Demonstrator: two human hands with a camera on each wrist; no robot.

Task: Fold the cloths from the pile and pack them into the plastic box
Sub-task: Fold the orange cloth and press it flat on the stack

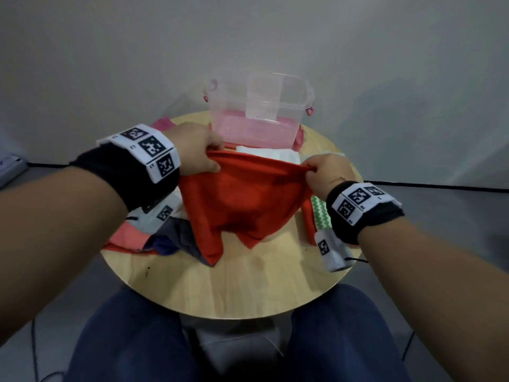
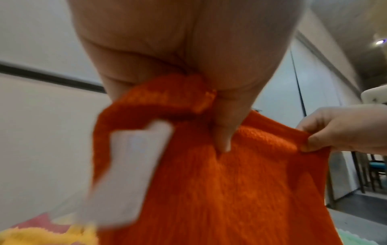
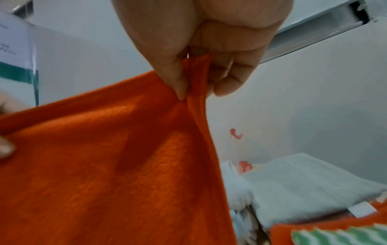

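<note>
Two hands, one orange cloth up over the round table!

From the head view, your left hand (image 1: pixel 197 150) and right hand (image 1: pixel 327 172) each pinch a top corner of the orange cloth (image 1: pixel 242 202), stretched between them above the round wooden table (image 1: pixel 234 288); the clear plastic box (image 1: pixel 259 117) stands just behind, other cloths (image 1: pixel 154 232) heaped at left. Left wrist: your thumb presses into bunched fabric, its white care label (image 2: pixel 127 175) dangling. Right wrist: thumb and fingers pinch the edge.

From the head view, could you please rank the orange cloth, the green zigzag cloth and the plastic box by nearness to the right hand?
1. orange cloth: pinched in the right hand.
2. green zigzag cloth: just below it.
3. plastic box: at the table's far edge.
</note>
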